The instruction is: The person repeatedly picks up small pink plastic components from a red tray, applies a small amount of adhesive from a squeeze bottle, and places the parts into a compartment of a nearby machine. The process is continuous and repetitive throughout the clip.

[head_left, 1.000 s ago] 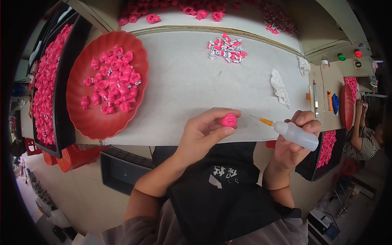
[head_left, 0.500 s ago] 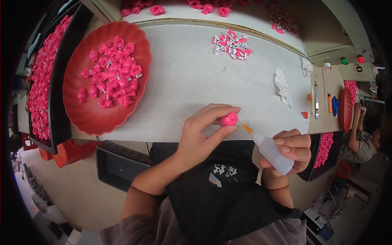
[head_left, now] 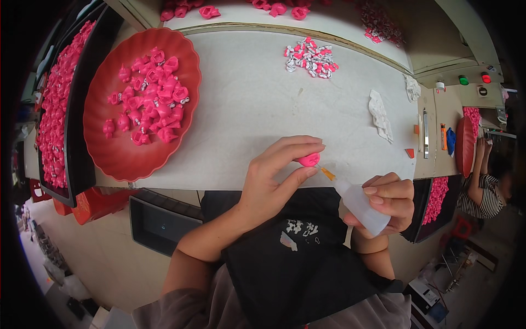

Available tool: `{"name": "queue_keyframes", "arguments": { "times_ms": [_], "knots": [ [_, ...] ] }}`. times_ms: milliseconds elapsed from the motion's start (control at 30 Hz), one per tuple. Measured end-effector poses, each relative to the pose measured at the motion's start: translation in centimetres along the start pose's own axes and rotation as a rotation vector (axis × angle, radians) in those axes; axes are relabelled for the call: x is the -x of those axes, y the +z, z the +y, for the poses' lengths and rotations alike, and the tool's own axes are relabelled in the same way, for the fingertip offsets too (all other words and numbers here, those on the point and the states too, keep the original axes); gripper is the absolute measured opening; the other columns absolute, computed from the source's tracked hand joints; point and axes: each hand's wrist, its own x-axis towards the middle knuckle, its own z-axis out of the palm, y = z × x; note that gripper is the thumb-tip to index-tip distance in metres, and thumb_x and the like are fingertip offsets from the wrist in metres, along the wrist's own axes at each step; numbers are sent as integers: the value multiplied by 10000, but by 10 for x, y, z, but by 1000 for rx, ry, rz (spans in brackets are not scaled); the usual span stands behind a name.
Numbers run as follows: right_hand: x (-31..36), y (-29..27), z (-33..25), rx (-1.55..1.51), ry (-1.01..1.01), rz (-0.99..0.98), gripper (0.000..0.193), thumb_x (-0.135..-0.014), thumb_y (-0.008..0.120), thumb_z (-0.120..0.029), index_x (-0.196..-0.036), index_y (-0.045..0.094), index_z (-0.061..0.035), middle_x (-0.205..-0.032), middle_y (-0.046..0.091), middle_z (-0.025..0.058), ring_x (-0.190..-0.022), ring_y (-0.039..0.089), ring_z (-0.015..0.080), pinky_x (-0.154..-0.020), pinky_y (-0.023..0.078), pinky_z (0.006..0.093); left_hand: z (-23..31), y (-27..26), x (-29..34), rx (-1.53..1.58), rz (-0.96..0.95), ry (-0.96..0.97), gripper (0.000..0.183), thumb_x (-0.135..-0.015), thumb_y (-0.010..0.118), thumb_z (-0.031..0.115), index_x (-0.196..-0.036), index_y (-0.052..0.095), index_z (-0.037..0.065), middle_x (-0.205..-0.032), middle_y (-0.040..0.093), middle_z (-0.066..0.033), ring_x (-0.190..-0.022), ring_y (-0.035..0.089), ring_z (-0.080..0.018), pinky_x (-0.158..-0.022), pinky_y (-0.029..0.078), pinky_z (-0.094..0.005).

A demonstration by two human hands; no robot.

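Note:
My left hand pinches a small pink plastic piece between thumb and fingers, over the near edge of the white table. In my right hand is a translucent squeeze bottle, tilted so its orange needle tip points up and left. The thin needle reaches the pink piece; whether it touches is too small to tell. To the left stands a red scalloped tray with many pink moulded figure parts on it. A pile of small pink and white pieces lies farther back.
A black bin of pink parts flanks the red tray. Crumpled white tissue lies at right, near a metal-coloured strip. More pink parts sit on the back shelf. Another person works at far right.
My right hand and the bottle have shifted slightly left and down. The pink piece in my left hand has turned a little, and its face shows differently.

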Motion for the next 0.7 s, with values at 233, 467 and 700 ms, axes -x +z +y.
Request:
{"name": "queue_keyframes", "arguments": {
  "times_ms": [233,467,700],
  "knots": [
    [1,1,4,-41,-19,47,441,-585,820,-225,-855,514,-56,-796,508,78,-568,477,137,-470,431,208,3,1,-1,54,-24,-54,277,-768,592,-50,-1041,577,-9,-1118,545,-129,-1047,516,-197,-875,432,-300],
    [0,1,3,-27,-6,-13,434,-597,816,-233,-850,512,-56,-782,497,72,-577,477,136,-472,434,206,4,-1,-1,52,-41,-68,275,-769,586,-51,-1040,578,-7,-1121,544,-128,-1046,516,-198,-874,432,-299],
    [-8,-8,15,-198,126,137,433,-563,829,-150,-864,532,-58,-848,526,100,-678,556,154,-513,457,263,1,-6,-1,-10,-4,-25,271,-780,580,-34,-1051,569,-18,-1119,540,-134,-1036,520,-201,-878,431,-309]
  ]
}}
